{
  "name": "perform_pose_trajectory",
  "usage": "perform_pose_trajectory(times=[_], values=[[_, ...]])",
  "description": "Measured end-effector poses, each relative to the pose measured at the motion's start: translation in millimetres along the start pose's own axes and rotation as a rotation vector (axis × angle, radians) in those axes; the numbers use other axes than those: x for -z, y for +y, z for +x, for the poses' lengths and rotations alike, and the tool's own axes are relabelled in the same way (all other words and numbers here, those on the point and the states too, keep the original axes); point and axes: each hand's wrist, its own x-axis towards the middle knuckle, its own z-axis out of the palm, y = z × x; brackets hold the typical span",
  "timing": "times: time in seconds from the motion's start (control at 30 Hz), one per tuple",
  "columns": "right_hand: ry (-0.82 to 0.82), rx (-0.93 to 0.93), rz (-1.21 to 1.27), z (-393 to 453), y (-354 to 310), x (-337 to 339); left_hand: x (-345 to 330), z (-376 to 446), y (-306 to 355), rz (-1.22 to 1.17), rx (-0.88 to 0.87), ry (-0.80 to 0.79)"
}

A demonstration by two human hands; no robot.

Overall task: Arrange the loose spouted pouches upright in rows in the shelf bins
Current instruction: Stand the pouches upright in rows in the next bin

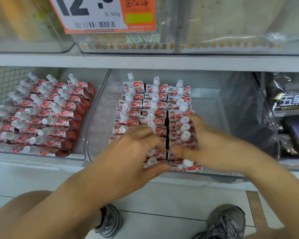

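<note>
Now both hands (173, 149) rest atop upright pouches (155, 107).

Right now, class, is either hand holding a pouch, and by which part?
It cannot be told. Both the left hand and right hand are blurred, fingers among the red-and-white spouted pouches in the clear plastic bin; no definite grip shows.

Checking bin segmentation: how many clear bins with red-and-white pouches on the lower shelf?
2. The left bin holds pouches leaning over in rows; the middle bin holds three upright rows, where both hands work. The space to the right holds dark packets, no pouches visible.
</note>
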Motion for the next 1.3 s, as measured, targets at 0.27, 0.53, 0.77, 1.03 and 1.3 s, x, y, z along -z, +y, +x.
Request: perform_pose_trajectory(times=[0.27, 0.53, 0.77, 1.03, 1.3], values=[[0.159, -0.024, 0.144, 2.9, 9.6, -37.0, -24.7, -23.3, -1.5, 0.168, 0.006, -0.081], [0.163, -0.127, -0.187, 8.4, -14.4, -34.4, -22.4, -18.3, -8.8, 0.187, 0.013, -0.078], [0.148, -0.174, -0.254, 9.3, -14.7, -22.6, -18.2, -14.5, -12.2, 0.189, -0.02, -0.114], [0.142, -0.152, -0.26, 4.4, -2.0, -17.1, -14.1, -16.1, -14.5, 0.213, -0.046, -0.128], [0.077, 0.049, -0.193, -26.5, 10.1, 10.2, 6.6, -16.6, -10.2, 0.034, 0.117, -0.149]])
